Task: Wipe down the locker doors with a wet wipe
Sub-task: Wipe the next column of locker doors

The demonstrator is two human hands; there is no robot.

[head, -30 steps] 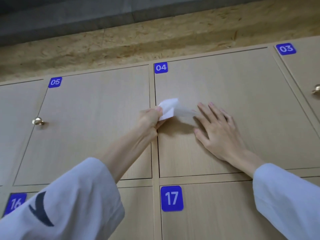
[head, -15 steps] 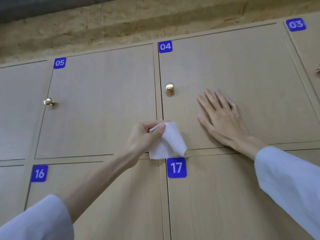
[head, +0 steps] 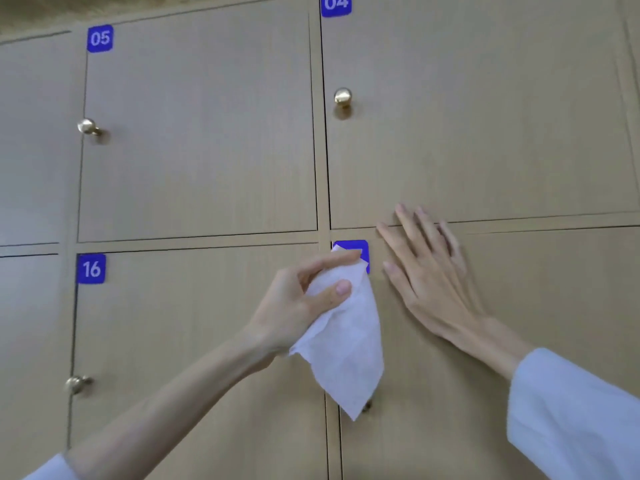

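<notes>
Against a bank of pale wood lockers, a person's left hand (head: 304,306) pinches a white wet wipe (head: 346,348) between thumb and fingers, holding it over the blue number label (head: 363,251) at the top left corner of a lower door (head: 485,341); the wipe hangs down in a loose point and hides most of the label. Just beside it, the right hand (head: 429,278) lies flat on the same door, fingers straight and slightly spread, tips reaching across the seam onto door 04 (head: 485,116) above. Both forearms wear pale sleeves. Brass knobs (head: 343,97) stand on the doors, with doors 05 (head: 197,133) and 16 (head: 197,341) to the left.
</notes>
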